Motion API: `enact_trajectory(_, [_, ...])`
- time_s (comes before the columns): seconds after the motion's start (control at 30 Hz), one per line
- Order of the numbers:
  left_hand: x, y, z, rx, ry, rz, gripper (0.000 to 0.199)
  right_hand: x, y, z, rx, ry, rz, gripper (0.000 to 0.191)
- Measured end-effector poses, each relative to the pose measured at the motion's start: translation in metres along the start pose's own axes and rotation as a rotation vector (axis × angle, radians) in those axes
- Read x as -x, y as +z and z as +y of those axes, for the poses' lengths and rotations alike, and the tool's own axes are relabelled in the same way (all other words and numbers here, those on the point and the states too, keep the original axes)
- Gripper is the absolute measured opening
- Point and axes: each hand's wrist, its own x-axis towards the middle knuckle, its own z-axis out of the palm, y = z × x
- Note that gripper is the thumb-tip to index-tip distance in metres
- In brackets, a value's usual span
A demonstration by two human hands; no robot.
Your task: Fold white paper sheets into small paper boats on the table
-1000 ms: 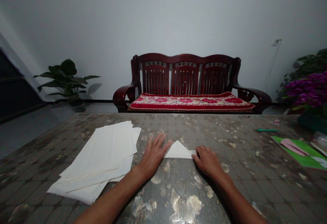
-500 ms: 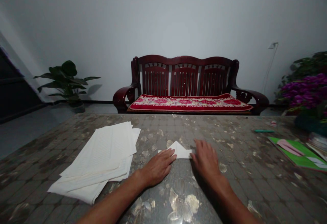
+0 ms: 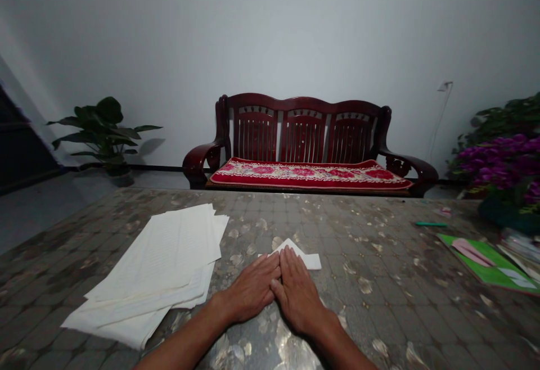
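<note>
A small folded white paper (image 3: 311,260), with a peak at its far side and a flat strip at its right end, lies on the patterned table. My left hand (image 3: 254,287) rests flat over its left part, fingers stretched out. Beside it, touching it, my right hand (image 3: 297,294) lies flat with its fingertips on the paper's middle and its thumb against my left hand. Both hands cover the paper's near side. To the left is a loose stack of white sheets (image 3: 156,257).
A green pen (image 3: 431,224) and a green booklet (image 3: 476,263) with a pink piece (image 3: 472,251) lie at the right. Purple flowers (image 3: 502,159) stand at the far right. Behind the table (image 3: 337,212) is a dark red wooden bench (image 3: 304,105).
My right hand has moved left from the paper's right end onto its middle, beside my left hand. The view has shifted slightly.
</note>
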Motion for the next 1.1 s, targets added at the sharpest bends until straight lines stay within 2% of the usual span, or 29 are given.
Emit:
enact_trajectory(0.23, [0.013, -0.002, -0.004, -0.095, -0.022, -0.031, 0.063, 0.016, -0.014, 0.033, 0.122, -0.022, -0.050, 0.068])
enact_trajectory(0.43, [0.037, -0.008, -0.010, -0.085, -0.120, -0.010, 0.059, 0.036, -0.036, 0.056, 0.179, 0.029, -0.095, 0.065])
enact_trajectory(0.53, [0.042, -0.013, -0.020, -0.068, -0.160, 0.028, 0.051, 0.036, -0.056, 0.055, 0.238, 0.022, -0.138, 0.063])
enact_trajectory(0.67, [0.031, -0.024, -0.027, -0.066, -0.238, 0.092, 0.040, 0.019, -0.074, 0.039, 0.385, -0.006, -0.078, 0.040])
enact_trajectory(0.8, [0.015, -0.029, -0.024, -0.059, -0.188, 0.121, 0.054, 0.002, -0.067, 0.025, 0.553, -0.156, -0.090, 0.039])
enact_trajectory(0.9, [0.007, -0.030, -0.023, -0.046, -0.217, 0.120, 0.060, -0.006, -0.055, 0.021, 0.647, -0.216, -0.103, 0.041])
enact_trajectory(1.0, [0.001, -0.029, -0.029, 0.049, -0.209, 0.130, 0.068, -0.013, -0.052, 0.023, 0.637, -0.206, -0.074, 0.047])
enact_trajectory(1.1, [-0.003, -0.028, -0.041, 0.311, -0.282, 0.255, 0.079, -0.017, -0.062, 0.031, 0.466, -0.088, -0.015, 0.052])
